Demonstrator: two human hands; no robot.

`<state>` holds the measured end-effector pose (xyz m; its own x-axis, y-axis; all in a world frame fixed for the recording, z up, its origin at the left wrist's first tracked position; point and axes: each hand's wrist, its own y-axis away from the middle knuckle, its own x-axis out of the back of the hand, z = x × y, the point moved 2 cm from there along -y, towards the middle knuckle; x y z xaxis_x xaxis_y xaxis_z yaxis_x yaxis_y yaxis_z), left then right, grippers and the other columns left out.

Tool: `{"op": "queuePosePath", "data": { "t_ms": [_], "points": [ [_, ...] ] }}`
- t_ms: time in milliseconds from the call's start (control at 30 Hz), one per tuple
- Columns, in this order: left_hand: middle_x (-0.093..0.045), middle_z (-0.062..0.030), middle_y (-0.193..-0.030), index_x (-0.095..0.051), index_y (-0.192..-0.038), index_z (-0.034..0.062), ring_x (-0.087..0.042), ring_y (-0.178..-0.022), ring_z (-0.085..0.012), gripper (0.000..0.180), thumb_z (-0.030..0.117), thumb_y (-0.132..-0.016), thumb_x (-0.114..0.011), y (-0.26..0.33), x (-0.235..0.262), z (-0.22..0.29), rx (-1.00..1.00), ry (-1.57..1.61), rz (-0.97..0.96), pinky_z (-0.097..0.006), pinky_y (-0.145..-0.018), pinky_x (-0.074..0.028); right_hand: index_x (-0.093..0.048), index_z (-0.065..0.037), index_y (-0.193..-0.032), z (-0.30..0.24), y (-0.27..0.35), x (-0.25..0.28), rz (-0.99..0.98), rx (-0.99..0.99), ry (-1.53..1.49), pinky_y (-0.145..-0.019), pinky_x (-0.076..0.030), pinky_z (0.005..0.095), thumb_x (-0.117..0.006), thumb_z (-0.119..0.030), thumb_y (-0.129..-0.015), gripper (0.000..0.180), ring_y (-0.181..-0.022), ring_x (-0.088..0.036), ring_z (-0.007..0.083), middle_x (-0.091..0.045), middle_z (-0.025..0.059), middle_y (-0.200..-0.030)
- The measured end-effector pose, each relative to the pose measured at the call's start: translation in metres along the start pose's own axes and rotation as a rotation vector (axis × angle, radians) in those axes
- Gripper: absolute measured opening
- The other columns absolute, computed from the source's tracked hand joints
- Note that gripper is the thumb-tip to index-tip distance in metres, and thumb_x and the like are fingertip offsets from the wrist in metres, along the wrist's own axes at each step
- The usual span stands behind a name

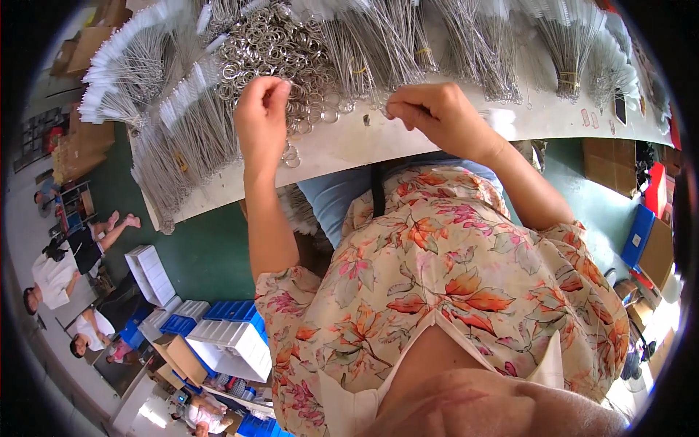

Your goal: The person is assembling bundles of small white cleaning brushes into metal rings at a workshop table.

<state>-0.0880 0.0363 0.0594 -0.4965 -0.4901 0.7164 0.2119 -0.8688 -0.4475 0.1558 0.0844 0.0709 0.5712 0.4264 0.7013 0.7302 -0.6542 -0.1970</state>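
My left hand [261, 116] is closed in a pinch at the near edge of a pile of shiny metal split rings [273, 47]. Whatever its fingertips hold, if anything, is too small to make out. Loose rings [309, 113] are scattered between my hands, and a few more [291, 155] lie by my left wrist. To the right, my right hand [437, 109] is also pinched, thumb against forefinger, close to the looped wire ends of thin brushes [353, 69]. Something thin and metallic shows by its fingertips, but its kind is unclear.
Bundles of white-bristled wire brushes [196, 116] cover the left of the white table [349, 146]; more bundles [568, 51] line its far side. A dark phone-like object [620, 108] lies at right. Plastic crates [229, 342] and seated people [54, 277] are on the left, cardboard boxes [610, 164] on the right.
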Motion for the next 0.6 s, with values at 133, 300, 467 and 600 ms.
{"op": "queuePosePath", "data": {
  "t_ms": [133,300,467,600],
  "points": [
    [-0.051,-0.0057,-0.082,-0.052,-0.092,0.0,-0.045,-0.072,-0.013,0.012,0.012,-0.091,-0.049,0.016,0.014,0.031,0.151,1.111,-0.006,-0.027,-0.069,-0.038,-0.061,-0.001,-0.087,-0.032,-0.021,0.006,0.079,0.117,-0.46,-0.054,-0.043,0.0257,-0.053,-0.012,-0.089,0.014,-0.063,-0.051,0.009,-0.059,0.0051,-0.083],
    [-0.052,-0.0047,-0.085,-0.051,-0.096,0.0,-0.047,-0.072,-0.0099,0.016,0.015,-0.092,-0.048,0.028,0.018,0.07,0.146,1.411,0.013,-0.024,-0.066,-0.041,-0.062,0.001,-0.088,-0.067,-0.027,0.002,0.143,0.317,-0.606,-0.052,-0.041,0.0183,-0.055,-0.015,-0.088,0.017,-0.064,-0.049,0.0059,-0.057,0.0075,-0.101],
    [-0.057,-0.0059,-0.086,-0.051,-0.1,-0.0022,-0.052,-0.075,-0.0086,0.013,0.007,-0.092,-0.047,0.041,0.022,0.066,0.133,1.082,0.181,-0.02,-0.067,-0.042,-0.063,-0.001,-0.086,-0.076,-0.028,-0.014,0.182,0.378,-0.641,-0.07,-0.049,0.0299,-0.063,-0.006,-0.079,0.009,-0.081,-0.061,0.0229,-0.061,0.0107,-0.091],
    [-0.06,-0.0069,-0.088,-0.056,-0.1,-0.0019,-0.056,-0.076,-0.0089,0.013,0.003,-0.087,-0.055,0.044,0.034,0.074,0.05,0.93,0.281,-0.019,-0.066,-0.045,-0.062,0.001,-0.084,-0.08,-0.027,-0.015,0.186,0.474,-0.541,-0.068,-0.05,0.0288,-0.063,-0.004,-0.078,0.008,-0.079,-0.06,0.0229,-0.06,0.0107,-0.091]
  ]
}}
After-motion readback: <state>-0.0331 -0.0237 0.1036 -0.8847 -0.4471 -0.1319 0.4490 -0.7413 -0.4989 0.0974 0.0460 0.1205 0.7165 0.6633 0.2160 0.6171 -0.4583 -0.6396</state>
